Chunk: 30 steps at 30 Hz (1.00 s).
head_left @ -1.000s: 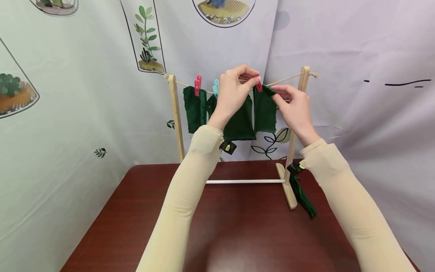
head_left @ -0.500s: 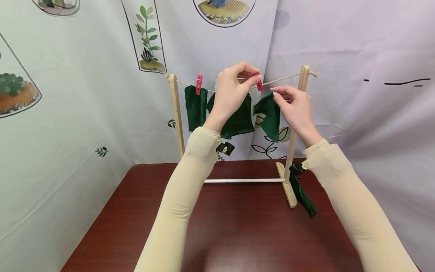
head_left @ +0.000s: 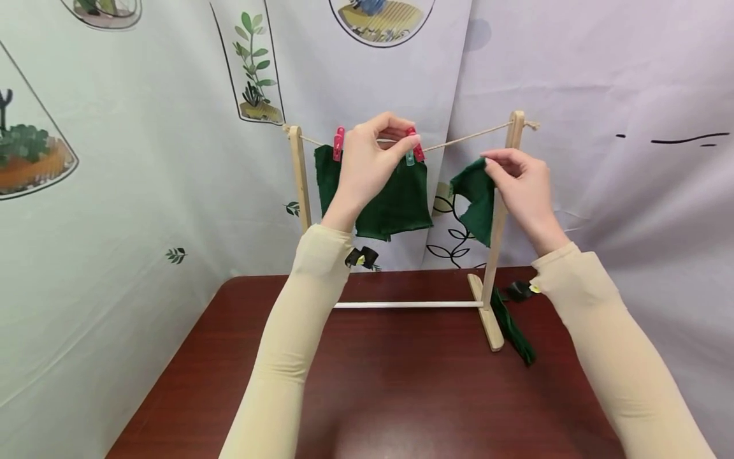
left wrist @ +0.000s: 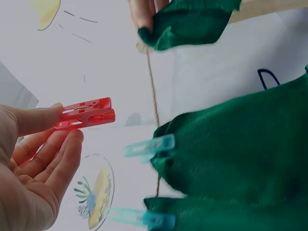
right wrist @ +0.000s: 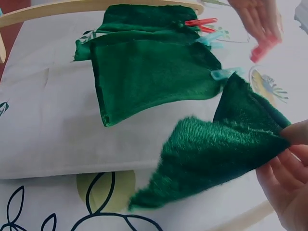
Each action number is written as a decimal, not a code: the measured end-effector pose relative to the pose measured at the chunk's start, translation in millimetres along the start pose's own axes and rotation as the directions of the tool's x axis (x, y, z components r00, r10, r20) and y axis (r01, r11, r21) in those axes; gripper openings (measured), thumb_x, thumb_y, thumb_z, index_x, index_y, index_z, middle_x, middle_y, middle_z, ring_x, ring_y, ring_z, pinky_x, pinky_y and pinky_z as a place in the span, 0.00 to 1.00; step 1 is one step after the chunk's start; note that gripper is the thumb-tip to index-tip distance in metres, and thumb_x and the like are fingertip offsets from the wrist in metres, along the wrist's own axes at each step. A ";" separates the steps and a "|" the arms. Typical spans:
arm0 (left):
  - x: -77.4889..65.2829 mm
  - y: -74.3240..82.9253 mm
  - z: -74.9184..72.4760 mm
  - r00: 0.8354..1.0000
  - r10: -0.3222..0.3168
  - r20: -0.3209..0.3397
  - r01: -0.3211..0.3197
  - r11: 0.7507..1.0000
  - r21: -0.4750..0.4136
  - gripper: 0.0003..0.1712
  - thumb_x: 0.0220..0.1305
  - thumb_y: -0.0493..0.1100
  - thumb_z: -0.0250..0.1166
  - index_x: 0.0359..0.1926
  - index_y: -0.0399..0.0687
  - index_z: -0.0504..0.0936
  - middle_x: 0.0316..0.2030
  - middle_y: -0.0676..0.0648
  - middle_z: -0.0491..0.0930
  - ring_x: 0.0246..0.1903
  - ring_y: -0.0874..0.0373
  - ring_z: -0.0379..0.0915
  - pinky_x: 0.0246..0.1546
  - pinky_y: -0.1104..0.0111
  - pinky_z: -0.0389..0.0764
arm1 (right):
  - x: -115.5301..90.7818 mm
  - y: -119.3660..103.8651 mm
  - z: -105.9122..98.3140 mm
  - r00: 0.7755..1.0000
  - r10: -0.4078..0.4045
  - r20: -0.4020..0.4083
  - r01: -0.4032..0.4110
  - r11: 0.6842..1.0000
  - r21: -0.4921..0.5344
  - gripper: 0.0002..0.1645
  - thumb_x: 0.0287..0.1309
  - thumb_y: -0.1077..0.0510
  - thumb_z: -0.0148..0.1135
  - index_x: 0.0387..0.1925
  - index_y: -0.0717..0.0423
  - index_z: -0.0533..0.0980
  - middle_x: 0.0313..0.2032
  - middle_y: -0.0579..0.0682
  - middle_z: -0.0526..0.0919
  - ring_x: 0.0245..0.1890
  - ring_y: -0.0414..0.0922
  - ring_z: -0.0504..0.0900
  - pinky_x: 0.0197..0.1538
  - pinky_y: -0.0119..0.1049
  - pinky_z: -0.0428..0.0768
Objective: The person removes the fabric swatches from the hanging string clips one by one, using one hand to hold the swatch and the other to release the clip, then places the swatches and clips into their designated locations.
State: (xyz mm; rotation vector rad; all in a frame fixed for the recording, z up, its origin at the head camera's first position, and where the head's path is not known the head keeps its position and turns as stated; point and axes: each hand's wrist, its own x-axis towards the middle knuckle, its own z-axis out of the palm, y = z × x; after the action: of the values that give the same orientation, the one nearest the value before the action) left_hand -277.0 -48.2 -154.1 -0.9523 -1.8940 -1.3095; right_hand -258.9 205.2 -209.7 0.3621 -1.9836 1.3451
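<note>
Between thumb and fingers, my left hand pinches a red clothespin, held off the rope. My right hand pinches a small green cloth by its upper corner; it hangs folded and loose near the right post. A larger green cloth hangs on the line from light blue clothespins, partly hidden behind my left hand in the head view. Left of it another green cloth hangs from a second red clothespin.
The wooden rack has a left post, a right post and a white lower bar. A bunched green cloth lies on the brown table beside the right foot. A printed curtain stands behind.
The red clothespin came off the small green cloth and the rope, and my left hand carried it left. My right hand drew the cloth off the line and to the right.
</note>
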 end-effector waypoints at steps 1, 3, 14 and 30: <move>-2.0 -0.3 -3.7 1.000 0.003 -0.005 -0.003 1.000 0.005 0.10 0.64 0.39 0.72 0.44 0.38 0.87 0.39 0.46 0.87 0.38 0.60 0.82 0.45 0.72 0.82 | -1.0 1.1 -2.5 1.000 0.013 -0.007 -0.013 1.000 0.022 0.14 0.68 0.55 0.63 0.50 0.57 0.85 0.34 0.37 0.85 0.33 0.35 0.80 0.37 0.26 0.74; -6.3 -0.2 -12.0 1.000 -0.013 -0.010 0.014 1.000 0.017 0.11 0.63 0.40 0.73 0.44 0.38 0.87 0.39 0.46 0.87 0.39 0.60 0.82 0.46 0.71 0.82 | -3.1 3.8 -7.4 0.999 0.026 -0.027 -0.024 0.998 0.061 0.13 0.68 0.57 0.62 0.48 0.57 0.85 0.34 0.38 0.85 0.33 0.35 0.81 0.37 0.25 0.77; -34.1 -0.3 -69.3 0.993 -0.080 -0.085 0.084 0.996 0.043 0.17 0.63 0.41 0.73 0.49 0.36 0.85 0.41 0.44 0.84 0.43 0.58 0.80 0.49 0.69 0.82 | -10.9 16.5 -49.7 0.976 0.152 -0.156 -0.051 0.855 0.516 0.06 0.63 0.70 0.61 0.35 0.64 0.83 0.29 0.50 0.84 0.27 0.39 0.81 0.31 0.26 0.81; -98.1 -25.3 -152.0 0.934 -0.274 -0.228 0.310 0.940 0.145 0.20 0.62 0.44 0.74 0.53 0.42 0.84 0.43 0.50 0.86 0.45 0.62 0.81 0.50 0.71 0.81 | -50.6 56.5 -111.1 0.920 0.323 -0.220 -0.102 0.741 0.663 0.11 0.52 0.75 0.71 0.29 0.66 0.75 0.22 0.49 0.78 0.14 0.38 0.67 0.17 0.24 0.66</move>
State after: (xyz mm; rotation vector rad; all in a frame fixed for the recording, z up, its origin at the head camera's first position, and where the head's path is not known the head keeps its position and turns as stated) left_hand -230.8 -218.5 -201.3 -0.4349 -2.0026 -1.3193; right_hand -211.8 320.8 -260.0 0.1954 -1.2654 2.0872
